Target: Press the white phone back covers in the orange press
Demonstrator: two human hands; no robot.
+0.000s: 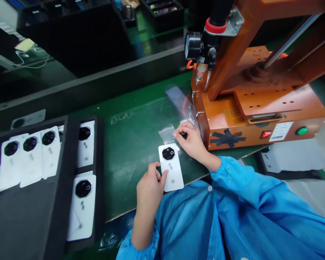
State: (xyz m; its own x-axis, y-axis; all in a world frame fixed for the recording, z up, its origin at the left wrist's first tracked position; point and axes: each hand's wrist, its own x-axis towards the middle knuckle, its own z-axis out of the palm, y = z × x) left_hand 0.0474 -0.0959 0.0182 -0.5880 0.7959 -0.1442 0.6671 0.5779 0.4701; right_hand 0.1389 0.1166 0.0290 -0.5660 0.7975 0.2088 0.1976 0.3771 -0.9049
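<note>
A white phone back cover (171, 169) with a black octagonal camera ring lies on the green mat (132, 137) near the front edge. My left hand (148, 187) pinches its lower left edge with thumb and fingers. My right hand (191, 139) is just above the cover's top right corner, fingers pinched on a thin clear film (168, 133) that trails off to the left. Both arms wear blue sleeves.
A black foam tray (63, 173) at the left holds several more white covers in rows. An orange press machine (257, 108) with a red switch and a green button stands at the right. A dark conveyor rail (97, 86) runs behind the mat.
</note>
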